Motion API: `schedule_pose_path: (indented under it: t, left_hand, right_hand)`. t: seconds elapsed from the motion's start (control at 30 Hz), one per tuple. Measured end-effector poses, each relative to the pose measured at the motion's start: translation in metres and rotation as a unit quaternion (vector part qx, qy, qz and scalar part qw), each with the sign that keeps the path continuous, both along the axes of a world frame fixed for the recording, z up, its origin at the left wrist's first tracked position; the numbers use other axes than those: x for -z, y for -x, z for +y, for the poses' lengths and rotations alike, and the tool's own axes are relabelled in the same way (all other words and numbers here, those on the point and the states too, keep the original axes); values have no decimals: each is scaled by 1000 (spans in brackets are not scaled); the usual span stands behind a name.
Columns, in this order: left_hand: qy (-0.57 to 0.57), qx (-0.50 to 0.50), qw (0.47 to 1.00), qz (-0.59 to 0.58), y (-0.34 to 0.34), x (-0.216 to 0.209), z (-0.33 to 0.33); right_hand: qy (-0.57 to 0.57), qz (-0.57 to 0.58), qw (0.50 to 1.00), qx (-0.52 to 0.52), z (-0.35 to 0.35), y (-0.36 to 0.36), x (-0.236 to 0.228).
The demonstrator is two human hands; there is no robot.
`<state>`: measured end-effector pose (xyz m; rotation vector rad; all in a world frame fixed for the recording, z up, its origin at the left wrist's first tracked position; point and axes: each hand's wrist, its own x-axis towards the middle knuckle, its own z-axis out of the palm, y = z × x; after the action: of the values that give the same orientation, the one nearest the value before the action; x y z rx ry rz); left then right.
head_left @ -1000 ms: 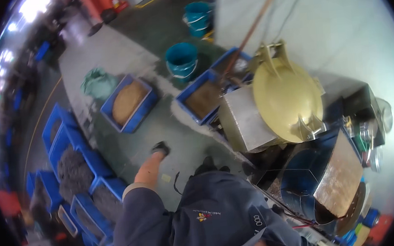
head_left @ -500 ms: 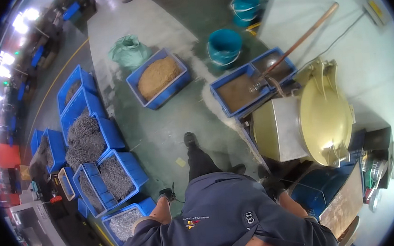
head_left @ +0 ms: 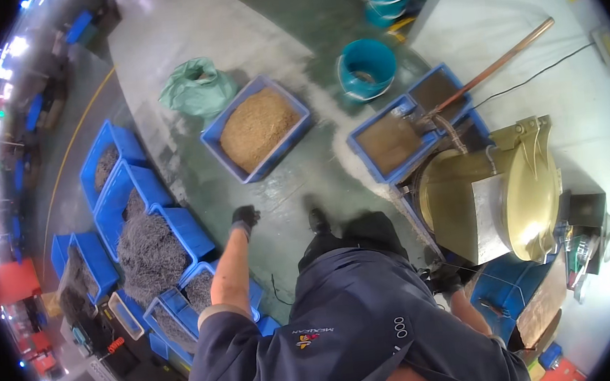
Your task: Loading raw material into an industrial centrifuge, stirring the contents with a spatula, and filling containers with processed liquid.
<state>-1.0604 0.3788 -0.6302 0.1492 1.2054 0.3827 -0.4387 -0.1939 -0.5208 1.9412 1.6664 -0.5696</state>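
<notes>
My left hand (head_left: 246,215), in a dark glove, hangs over the floor just short of a blue tub heaped with tan granules (head_left: 261,129). Its fingers look curled in, with nothing seen in them. My right hand (head_left: 446,280), also gloved, is low beside my hip, next to the yellowish round-lidded metal drum (head_left: 528,205); its fingers are too dark and hidden to read. Left of my left arm stand blue bins filled with grey wiry metal pieces (head_left: 151,253).
A green sack (head_left: 199,89) stands behind the granule tub. Teal buckets (head_left: 367,67) and blue trays of murky liquid (head_left: 389,143) are ahead right, with a long wooden handle (head_left: 496,64) slanting over the trays. A thin dark cord (head_left: 277,293) lies on the floor.
My left hand has swung forward, away from the bins. My feet have shifted in mid-step, and the bins and drum sit lower in view. My right hand remains near my hip.
</notes>
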Motion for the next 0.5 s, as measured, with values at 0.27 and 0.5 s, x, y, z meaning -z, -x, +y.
schedule_pose_path:
  t: [0.27,0.5]
  left_hand:
    - [-93,209,966,123,-167,-28,118]
    - [-82,188,968,143,-223,-83,179]
  right_hand:
    - [86,152,944,278,92,60,-104]
    - [-127,397,527,740,229,20,-39]
